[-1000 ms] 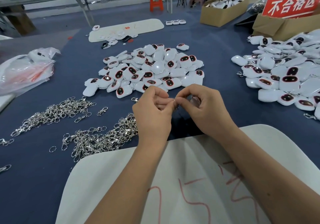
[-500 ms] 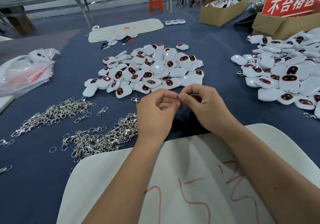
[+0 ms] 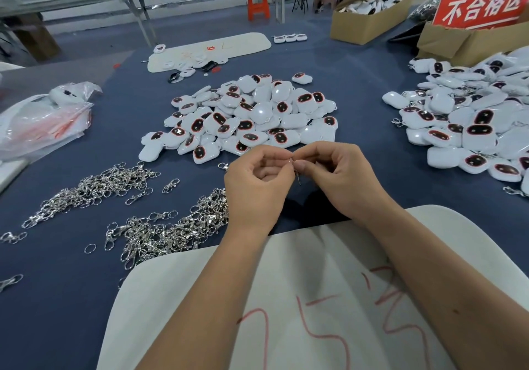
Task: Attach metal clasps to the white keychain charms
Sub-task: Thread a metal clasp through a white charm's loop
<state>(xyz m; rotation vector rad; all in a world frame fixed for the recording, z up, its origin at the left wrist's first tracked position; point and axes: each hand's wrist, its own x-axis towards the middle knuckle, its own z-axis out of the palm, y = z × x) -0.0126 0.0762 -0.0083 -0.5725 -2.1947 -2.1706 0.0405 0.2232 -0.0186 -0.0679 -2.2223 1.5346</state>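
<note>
My left hand and my right hand meet fingertip to fingertip above the blue table, in front of a pile of white keychain charms with dark red-rimmed faces. Between them both hands pinch a small metal clasp, whose lower end hangs down between the thumbs. No charm shows in either hand. Loose metal clasps lie heaped to the left of my left hand, with a second heap further left.
A second pile of charms covers the right side. A white foam sheet with red marks lies under my forearms. A plastic bag sits at the left; cardboard boxes and a red sign stand at the back right.
Both hands have stayed together at the same spot, shifting slightly. The fingers have reworked their pinch and the clasp now hangs visibly between the thumbs.
</note>
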